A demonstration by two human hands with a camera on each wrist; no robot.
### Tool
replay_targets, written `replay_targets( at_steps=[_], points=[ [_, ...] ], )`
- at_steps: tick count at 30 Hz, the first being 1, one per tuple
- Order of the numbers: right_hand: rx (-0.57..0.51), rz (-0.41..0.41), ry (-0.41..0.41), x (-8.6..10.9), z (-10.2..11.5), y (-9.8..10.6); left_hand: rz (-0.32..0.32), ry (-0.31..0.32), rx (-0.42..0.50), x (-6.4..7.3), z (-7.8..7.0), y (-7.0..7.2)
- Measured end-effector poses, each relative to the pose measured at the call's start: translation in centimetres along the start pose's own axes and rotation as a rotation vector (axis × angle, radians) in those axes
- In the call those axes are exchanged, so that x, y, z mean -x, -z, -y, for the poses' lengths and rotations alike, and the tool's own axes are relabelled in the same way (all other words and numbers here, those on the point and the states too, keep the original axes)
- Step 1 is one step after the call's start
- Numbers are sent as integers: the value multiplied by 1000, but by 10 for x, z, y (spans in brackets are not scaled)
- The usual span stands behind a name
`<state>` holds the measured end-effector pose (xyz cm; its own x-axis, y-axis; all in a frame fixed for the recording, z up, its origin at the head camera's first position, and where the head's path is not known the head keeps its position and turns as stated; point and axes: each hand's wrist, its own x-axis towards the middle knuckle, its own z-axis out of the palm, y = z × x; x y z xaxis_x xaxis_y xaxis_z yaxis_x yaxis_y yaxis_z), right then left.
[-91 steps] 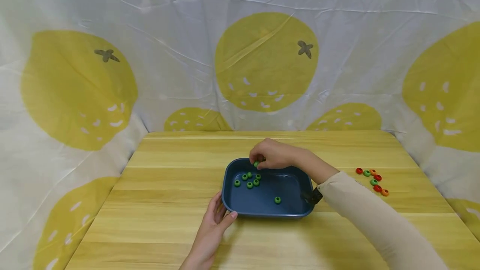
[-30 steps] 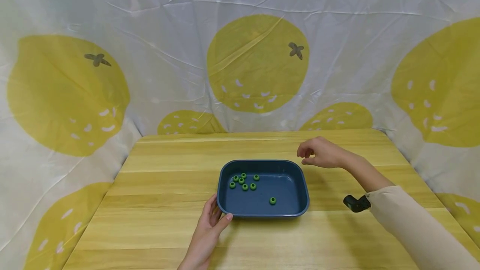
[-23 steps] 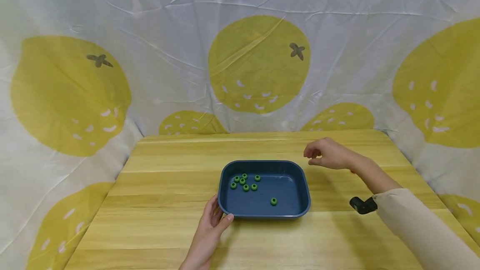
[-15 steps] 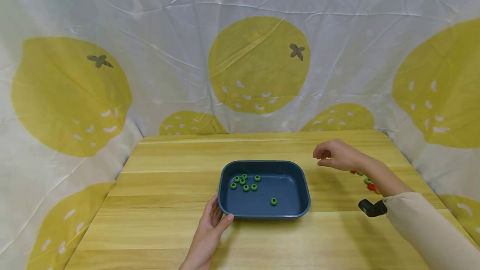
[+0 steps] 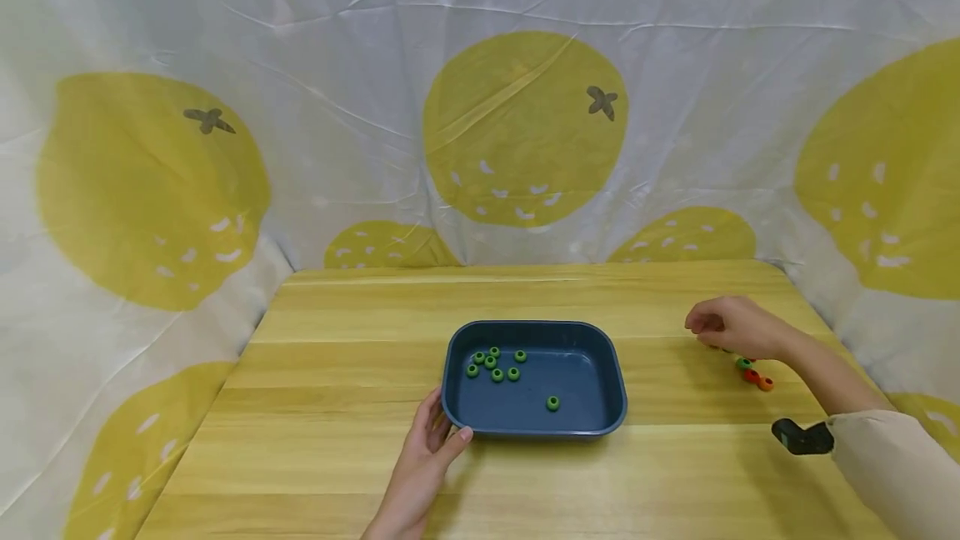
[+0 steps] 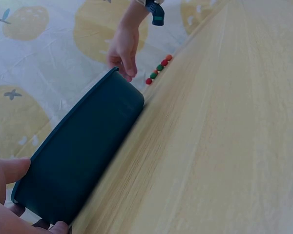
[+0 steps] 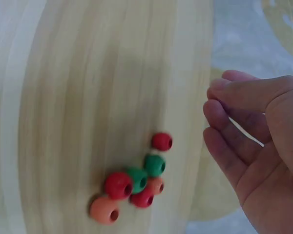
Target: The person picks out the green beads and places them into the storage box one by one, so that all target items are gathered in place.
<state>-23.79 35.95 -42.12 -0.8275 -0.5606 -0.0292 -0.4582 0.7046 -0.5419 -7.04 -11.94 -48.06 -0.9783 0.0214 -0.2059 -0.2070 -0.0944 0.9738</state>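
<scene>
My left hand [image 5: 422, 461] grips the near left corner of a dark blue tray [image 5: 585, 386], thumb at the rim and fingers round the outside. Several green beads [image 5: 513, 374] lie loose in the tray's left half, with one green bead [image 5: 552, 402] apart near the front wall. My right hand [image 5: 738, 327] hovers over the right of the table, fingers loosely bent and holding nothing. Below it is a group of beads, partly hidden in the head view. The right wrist view shows red beads [image 7: 118, 185], green beads [image 7: 155, 165] and orange beads [image 7: 104, 210] in that group.
The wooden table [image 5: 315, 407] carries the tray near its middle. A lemon-print cloth [image 5: 360, 123] hangs behind it and at both sides. A black device [image 5: 802, 437] sticks out from the right sleeve [image 5: 892, 465].
Three seconds ago my right hand pinched a green bead over the tray. It let that bead go into the tray and moved right to the bead group. The left hand keeps its grip.
</scene>
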Motion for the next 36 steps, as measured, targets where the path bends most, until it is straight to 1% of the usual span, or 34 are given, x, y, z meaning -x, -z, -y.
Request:
replay_targets(
  at_steps=[4,6,11,17,22,24,27,34,36],
  points=[
    [13,-28,-32,15,-18,3,-5,-2,-10,0,1,-1],
    [10,-29,-50,22,-24,4,-8,-4,-12,-1,1,-1],
    [-11,-1,-91,34,-35,5,-6,-4,-8,-1,0,-1],
    [6,-19,-98,48,-47,2,-3,4,-11,0,-1,-1],
    [-62,0,-171,56,-52,-3,3,5,-6,-1,-1,-1],
    [-87,6,-184,58,-54,-5,4,6,-7,-1,-1,-1],
    [-87,-7,-185,58,-57,-8,2,6,-10,-1,-1,-2],
    [5,-50,-117,55,-59,-11,-4,0,-6,-1,0,-2],
    [4,-48,-113,54,-58,-12,-3,1,-7,-1,0,-2]
  ],
)
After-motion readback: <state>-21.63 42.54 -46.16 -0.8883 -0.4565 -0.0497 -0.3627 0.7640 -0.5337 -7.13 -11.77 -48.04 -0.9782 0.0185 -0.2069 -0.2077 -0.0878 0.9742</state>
